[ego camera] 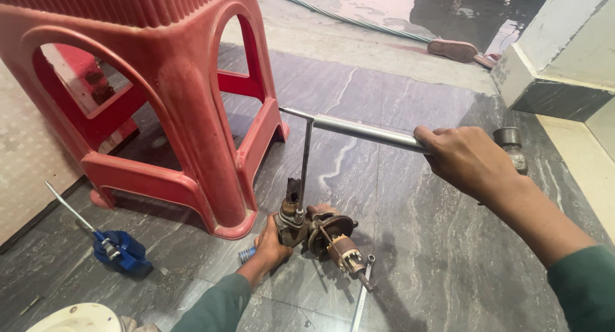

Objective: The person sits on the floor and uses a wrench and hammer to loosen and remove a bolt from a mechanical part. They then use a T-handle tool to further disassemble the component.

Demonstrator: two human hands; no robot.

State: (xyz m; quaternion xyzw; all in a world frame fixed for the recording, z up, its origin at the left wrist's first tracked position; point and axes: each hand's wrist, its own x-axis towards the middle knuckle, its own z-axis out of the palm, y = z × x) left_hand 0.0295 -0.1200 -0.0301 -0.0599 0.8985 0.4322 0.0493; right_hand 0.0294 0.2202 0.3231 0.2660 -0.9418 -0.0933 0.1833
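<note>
Right grip (pixel 464 159) wraps the long metal bar (pixel 365 132); left grip (pixel 272 245) clamps the rusty motor part (pixel 314 232) (floor, stool (pixel 160 101) at ten o'clock).

the floor (pixel 416 242) is laid with dark grey stone tiles veined in white, and daylight is reflected off its surface. a red plastic stool (pixel 173 114) is stood on it at the left, beside a pale patterned panel (pixel 25 159). a grey-and-white stepped plinth (pixel 557 63) is seen at the upper right. beyond the tiles, wet concrete ground (pixel 384 11) is crossed by a green hose (pixel 339 16), and a sandal (pixel 453 50) is left near it.
</note>
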